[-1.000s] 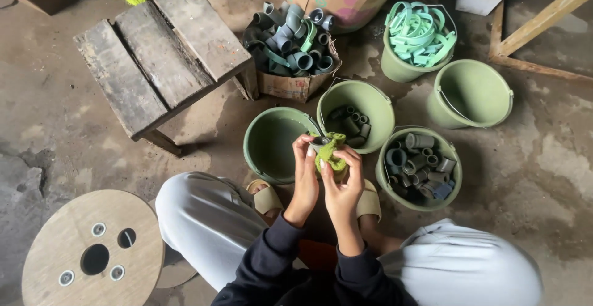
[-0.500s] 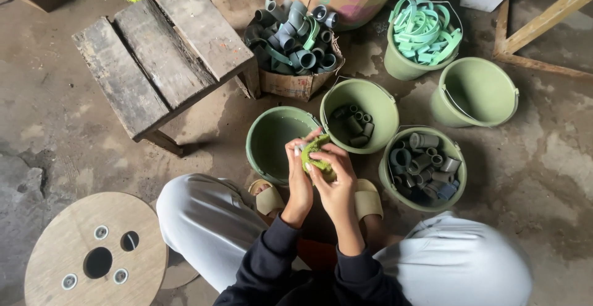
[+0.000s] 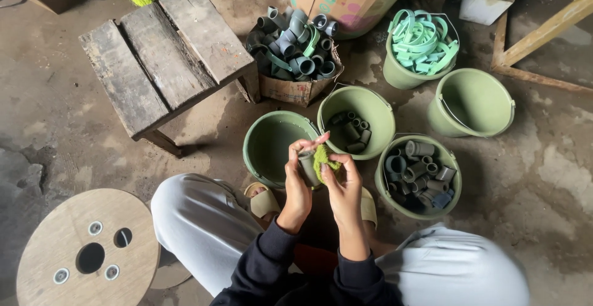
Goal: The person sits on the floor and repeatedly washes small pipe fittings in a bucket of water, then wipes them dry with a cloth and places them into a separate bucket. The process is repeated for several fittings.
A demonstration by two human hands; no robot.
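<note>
My left hand grips a short grey pipe fitting upright in front of me. My right hand presses a green scrub pad against the fitting's right side. Both hands hover over the near rim of a green bucket that looks to hold nothing. Two more green buckets hold grey fittings: one behind the hands and one to the right.
A cardboard box of grey pipe elbows sits further back, beside a weathered wooden stool. At the back right stand a bucket of pale green rings and another green bucket. A round wooden spool end lies at my left knee.
The scrub pad has shifted from covering the fitting's top to its right side, so the grey fitting shows again in my left hand. The view drifted slightly.
</note>
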